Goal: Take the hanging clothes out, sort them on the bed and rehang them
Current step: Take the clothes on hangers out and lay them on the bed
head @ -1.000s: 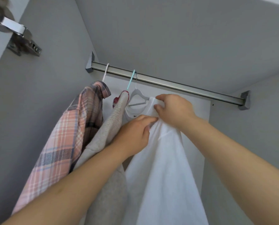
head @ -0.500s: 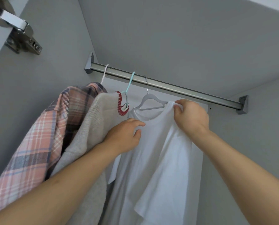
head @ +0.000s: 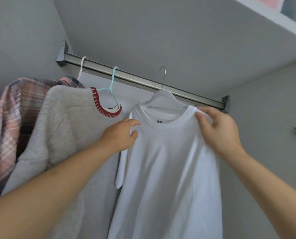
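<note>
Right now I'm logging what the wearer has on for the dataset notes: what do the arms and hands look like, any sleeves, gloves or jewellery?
Both forearms are bare as far as the frame shows: no sleeves or cuffs in view. The left hand and right hand wear no gloves, and no rings, watch or bracelets show at the fingers or wrists. Fingernails look short and unpainted.

On the rail [head: 143,81], left to right: shirt [head: 9,121], sweater [head: 66,125], T-shirt [head: 169,161] between my left hand [head: 121,135] and right hand [head: 218,130].
</note>
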